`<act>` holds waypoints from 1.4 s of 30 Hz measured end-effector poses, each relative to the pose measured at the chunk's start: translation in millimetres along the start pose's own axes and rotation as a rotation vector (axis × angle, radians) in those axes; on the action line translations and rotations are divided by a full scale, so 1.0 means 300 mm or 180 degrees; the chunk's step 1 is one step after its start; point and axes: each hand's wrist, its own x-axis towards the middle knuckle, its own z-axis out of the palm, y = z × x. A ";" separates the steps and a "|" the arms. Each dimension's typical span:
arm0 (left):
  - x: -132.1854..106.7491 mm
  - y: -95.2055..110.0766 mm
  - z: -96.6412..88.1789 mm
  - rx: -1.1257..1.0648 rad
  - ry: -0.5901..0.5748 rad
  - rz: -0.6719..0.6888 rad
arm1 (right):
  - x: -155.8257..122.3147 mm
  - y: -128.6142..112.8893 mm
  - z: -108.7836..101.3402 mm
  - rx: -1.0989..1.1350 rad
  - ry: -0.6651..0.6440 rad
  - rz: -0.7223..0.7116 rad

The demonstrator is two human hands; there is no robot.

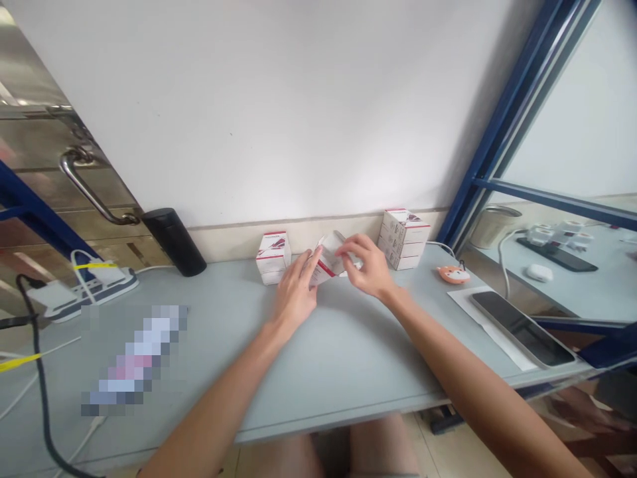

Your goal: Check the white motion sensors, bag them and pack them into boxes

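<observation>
My left hand [297, 287] is closed round the side of a small white cardboard box [326, 265] with a red stripe. The box is tilted, and its upper end stands open with the pale inside and flaps showing. At that open end, my right hand [367, 267] has its fingers bent and pinched on the edge of the box; the fingertips are partly hidden. Left of the hands stands a short stack of similar white boxes [273, 259]. A taller stack of them [404, 239] is on the right against the wall.
A black bottle [174, 240] and a power strip [92, 295] with cables are at the left. A blurred-out phone-like object [134, 362] lies nearer. On the right are an orange trinket [452, 274], a phone [522, 328] on white paper [478, 318], and a blue-framed glass panel [557, 219].
</observation>
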 end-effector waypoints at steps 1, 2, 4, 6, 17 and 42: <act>0.000 0.000 0.001 0.0018 0.0012 0.0018 | -0.003 -0.011 0.006 -0.0066 -0.0230 -0.0013; 0.000 0.000 0.001 0.0045 0.0033 0.0030 | -0.006 -0.016 0.012 -0.0107 -0.0450 0.0052; 0.000 0.000 0.003 0.0121 0.0058 0.0074 | -0.007 -0.010 0.019 -0.0098 -0.0767 0.0303; 0.001 0.003 0.005 0.0178 0.0034 0.0184 | -0.003 0.009 0.019 -0.0106 -0.1007 0.0481; -0.001 0.007 0.008 0.0232 -0.0058 0.0586 | -0.005 0.116 0.049 -0.0521 -0.1317 0.0642; 0.022 0.013 0.002 0.0193 0.0216 0.0405 | 0.048 0.151 -0.021 0.1804 0.0268 0.1965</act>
